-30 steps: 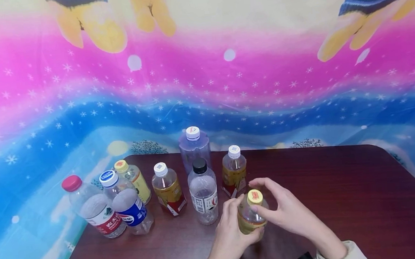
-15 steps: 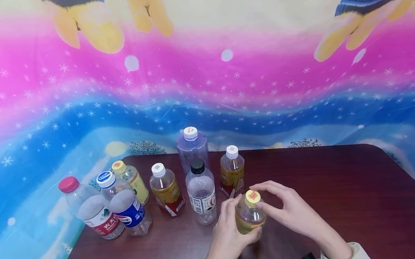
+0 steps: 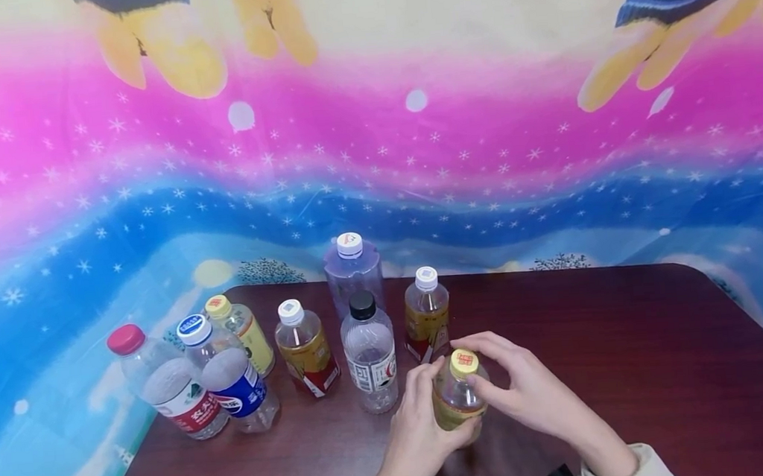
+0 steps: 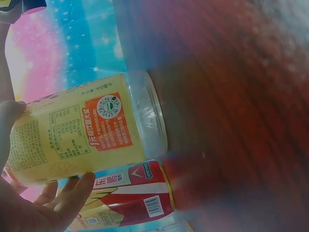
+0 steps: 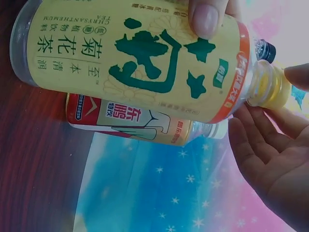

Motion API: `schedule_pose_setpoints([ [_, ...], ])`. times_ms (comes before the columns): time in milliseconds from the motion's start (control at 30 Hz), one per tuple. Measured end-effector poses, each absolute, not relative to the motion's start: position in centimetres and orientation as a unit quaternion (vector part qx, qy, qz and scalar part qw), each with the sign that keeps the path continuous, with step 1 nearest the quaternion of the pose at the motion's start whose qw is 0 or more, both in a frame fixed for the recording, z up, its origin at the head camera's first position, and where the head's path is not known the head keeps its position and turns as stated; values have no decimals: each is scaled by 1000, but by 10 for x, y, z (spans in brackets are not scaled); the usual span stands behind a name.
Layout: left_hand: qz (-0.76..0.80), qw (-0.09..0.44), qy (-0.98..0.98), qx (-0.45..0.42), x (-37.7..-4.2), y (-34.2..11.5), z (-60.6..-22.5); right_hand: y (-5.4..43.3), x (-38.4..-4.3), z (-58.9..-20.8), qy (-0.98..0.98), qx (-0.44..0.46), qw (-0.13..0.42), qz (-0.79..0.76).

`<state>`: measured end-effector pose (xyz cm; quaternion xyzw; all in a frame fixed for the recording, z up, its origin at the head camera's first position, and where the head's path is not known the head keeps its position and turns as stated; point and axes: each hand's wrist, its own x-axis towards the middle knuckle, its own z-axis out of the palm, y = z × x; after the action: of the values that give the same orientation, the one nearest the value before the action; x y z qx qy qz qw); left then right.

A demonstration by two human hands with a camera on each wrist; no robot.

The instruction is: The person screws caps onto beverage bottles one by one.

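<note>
In the head view, my left hand (image 3: pixel 420 433) grips a chrysanthemum tea bottle (image 4: pixel 72 130) around its yellow-labelled body. The bottle stands upright; whether its base touches the table cannot be told. My right hand (image 3: pixel 535 390) is at its yellow cap (image 3: pixel 464 363), pinching it between thumb and fingers. Seen from the right wrist, the thumb lies against the cap and the other fingers curve around behind the neck. Just behind the tea bottle stands a white-capped bottle (image 3: pixel 428 316) with a gold and red label, also visible in the left wrist view.
Left of the hands stand a black-capped bottle (image 3: pixel 372 354), a purple bottle (image 3: pixel 354 274) and another gold-and-red bottle (image 3: pixel 307 352). Farther left are a blue-labelled bottle (image 3: pixel 238 384), a red-capped bottle (image 3: pixel 174 381) and a yellow-capped one (image 3: pixel 248 334). A patterned cloth (image 3: pixel 375 156) hangs behind the table (image 3: pixel 631 338).
My right hand has shifted slightly left, with its fingers nearer the yellow cap. The print on the cap now faces a different angle. My left hand keeps its grip on the bottle.
</note>
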<state>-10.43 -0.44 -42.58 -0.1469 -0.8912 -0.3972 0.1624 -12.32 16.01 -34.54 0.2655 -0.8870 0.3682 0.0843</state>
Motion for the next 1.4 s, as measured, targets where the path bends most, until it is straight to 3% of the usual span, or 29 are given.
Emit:
schedule_pose_setpoints([
  [333,-399,163,-891,-143,-104,-3,-424,159,-126,-347,-898,211,91,377],
  [700,-393,170,-892,-147,-105,-5,-423,158,-126,-345,-891,253,90,367],
  [867,-394,166,-893,-141,-105,-4,-422,156,-126,-347,-890,250,116,363],
  [1000,-395,173,-892,-138,-104,-3,-422,153,-123,-349,-896,232,136,353],
  [1400,-396,168,-894,-124,-99,1,-422,146,-115,-350,-905,181,128,363],
])
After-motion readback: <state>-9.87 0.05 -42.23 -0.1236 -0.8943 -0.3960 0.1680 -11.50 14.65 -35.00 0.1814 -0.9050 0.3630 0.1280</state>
